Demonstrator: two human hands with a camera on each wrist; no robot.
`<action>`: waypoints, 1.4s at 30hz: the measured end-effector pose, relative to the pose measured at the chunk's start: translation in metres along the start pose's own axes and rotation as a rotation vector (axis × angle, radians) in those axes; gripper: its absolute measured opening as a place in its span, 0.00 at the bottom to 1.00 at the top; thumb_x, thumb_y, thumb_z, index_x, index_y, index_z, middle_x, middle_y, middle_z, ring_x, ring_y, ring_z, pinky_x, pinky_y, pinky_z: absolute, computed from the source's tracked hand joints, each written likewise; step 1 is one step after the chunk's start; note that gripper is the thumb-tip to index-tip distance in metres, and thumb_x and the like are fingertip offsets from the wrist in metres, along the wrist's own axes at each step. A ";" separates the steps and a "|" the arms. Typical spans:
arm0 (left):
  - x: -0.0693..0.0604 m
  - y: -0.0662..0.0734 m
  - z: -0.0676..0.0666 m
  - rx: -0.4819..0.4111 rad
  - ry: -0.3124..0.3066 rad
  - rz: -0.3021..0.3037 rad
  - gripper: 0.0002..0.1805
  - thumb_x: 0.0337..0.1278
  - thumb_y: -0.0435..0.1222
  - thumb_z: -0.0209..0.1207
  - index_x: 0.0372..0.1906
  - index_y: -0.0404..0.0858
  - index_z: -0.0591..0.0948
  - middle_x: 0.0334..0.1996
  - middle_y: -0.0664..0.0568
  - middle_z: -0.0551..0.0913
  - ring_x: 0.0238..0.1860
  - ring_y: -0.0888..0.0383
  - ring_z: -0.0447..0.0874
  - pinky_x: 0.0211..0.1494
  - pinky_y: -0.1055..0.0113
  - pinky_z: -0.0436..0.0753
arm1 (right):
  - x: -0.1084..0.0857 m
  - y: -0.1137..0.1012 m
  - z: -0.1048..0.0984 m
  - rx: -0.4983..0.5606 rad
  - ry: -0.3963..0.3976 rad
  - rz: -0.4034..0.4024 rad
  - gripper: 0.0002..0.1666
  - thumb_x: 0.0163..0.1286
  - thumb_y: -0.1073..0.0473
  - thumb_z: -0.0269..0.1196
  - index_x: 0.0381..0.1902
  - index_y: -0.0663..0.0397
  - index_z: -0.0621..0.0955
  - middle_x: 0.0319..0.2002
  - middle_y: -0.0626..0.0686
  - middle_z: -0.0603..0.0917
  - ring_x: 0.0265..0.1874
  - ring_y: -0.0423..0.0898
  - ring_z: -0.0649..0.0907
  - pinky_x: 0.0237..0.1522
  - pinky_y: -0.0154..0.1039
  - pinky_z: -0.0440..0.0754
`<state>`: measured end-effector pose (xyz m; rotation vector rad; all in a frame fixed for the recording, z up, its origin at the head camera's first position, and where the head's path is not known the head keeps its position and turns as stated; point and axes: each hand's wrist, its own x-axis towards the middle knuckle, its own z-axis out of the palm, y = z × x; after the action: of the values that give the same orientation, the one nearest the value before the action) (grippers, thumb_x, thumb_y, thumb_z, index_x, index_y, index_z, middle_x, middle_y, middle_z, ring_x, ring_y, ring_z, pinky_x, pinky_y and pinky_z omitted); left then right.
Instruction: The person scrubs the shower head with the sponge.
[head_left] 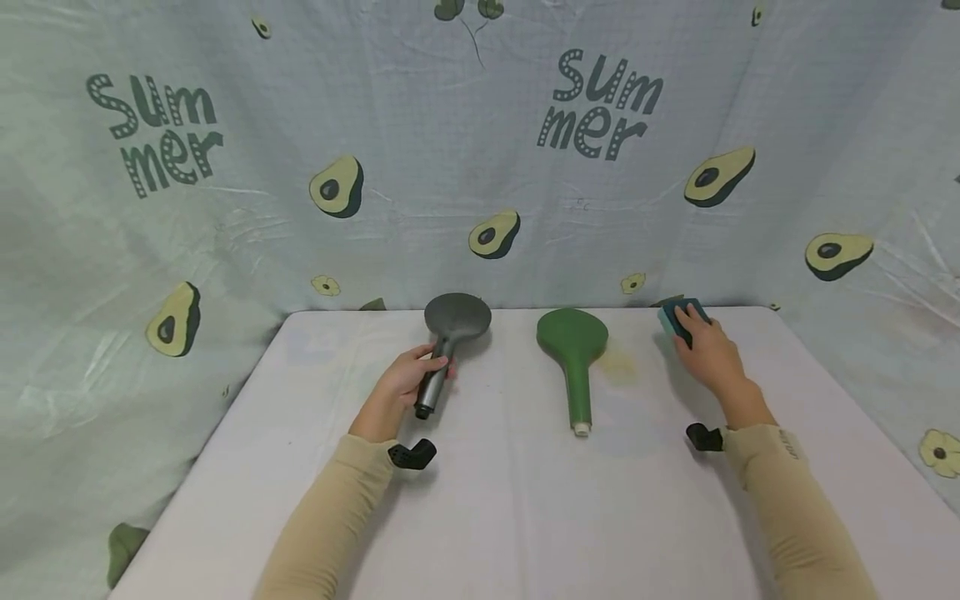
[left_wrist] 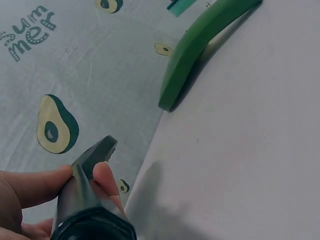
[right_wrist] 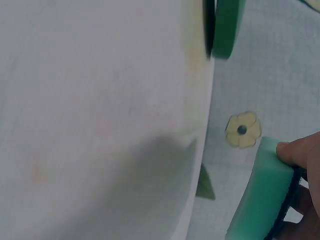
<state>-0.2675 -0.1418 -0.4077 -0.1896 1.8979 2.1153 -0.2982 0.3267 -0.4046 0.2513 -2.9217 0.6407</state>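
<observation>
Between the left grip, clamped on a grey showerhead, and right grip, clamped on a sponge, a green showerhead is seen; foam is best shown lower right, right-wrist view.

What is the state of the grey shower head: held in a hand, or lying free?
Held. The left hand grips the grey shower head by its handle; the left wrist view shows fingers around it.

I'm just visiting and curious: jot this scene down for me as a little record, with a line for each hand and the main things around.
Left hand: grips the gray shower head by its handle
Right hand: holds a teal sponge with a dark side
Between the hands: green shower head, untouched on the white table
Backdrop: cloth printed with avocados and "summer"
</observation>
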 end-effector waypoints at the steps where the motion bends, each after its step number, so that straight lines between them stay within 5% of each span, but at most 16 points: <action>1: 0.000 0.001 0.000 -0.001 -0.002 0.010 0.34 0.78 0.27 0.49 0.80 0.28 0.52 0.69 0.25 0.67 0.47 0.56 0.85 0.53 0.65 0.78 | 0.001 -0.004 0.001 0.006 0.010 -0.010 0.35 0.81 0.59 0.52 0.78 0.69 0.57 0.76 0.73 0.52 0.69 0.83 0.55 0.59 0.79 0.62; 18: -0.008 0.000 0.012 0.010 -0.104 0.069 0.32 0.77 0.26 0.50 0.79 0.27 0.55 0.69 0.25 0.67 0.45 0.58 0.87 0.61 0.61 0.77 | 0.009 -0.072 0.022 0.022 0.062 -0.256 0.34 0.78 0.64 0.59 0.77 0.65 0.64 0.76 0.69 0.59 0.70 0.81 0.57 0.61 0.76 0.63; 28: -0.015 0.005 0.019 0.005 -0.160 0.113 0.31 0.77 0.25 0.49 0.79 0.27 0.55 0.69 0.23 0.66 0.39 0.62 0.87 0.51 0.69 0.80 | 0.011 -0.109 0.029 0.027 0.066 -0.389 0.35 0.77 0.62 0.61 0.77 0.62 0.65 0.77 0.65 0.61 0.72 0.75 0.60 0.66 0.70 0.63; 42: -0.020 0.007 0.025 0.023 -0.155 0.137 0.31 0.74 0.24 0.52 0.78 0.29 0.59 0.62 0.26 0.76 0.32 0.63 0.86 0.42 0.71 0.81 | 0.014 -0.148 0.039 0.077 0.041 -0.512 0.34 0.78 0.60 0.61 0.77 0.61 0.66 0.77 0.63 0.62 0.73 0.73 0.60 0.67 0.69 0.63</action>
<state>-0.2484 -0.1208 -0.3918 0.1094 1.8913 2.1242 -0.2877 0.1760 -0.3775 0.9398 -2.6260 0.6562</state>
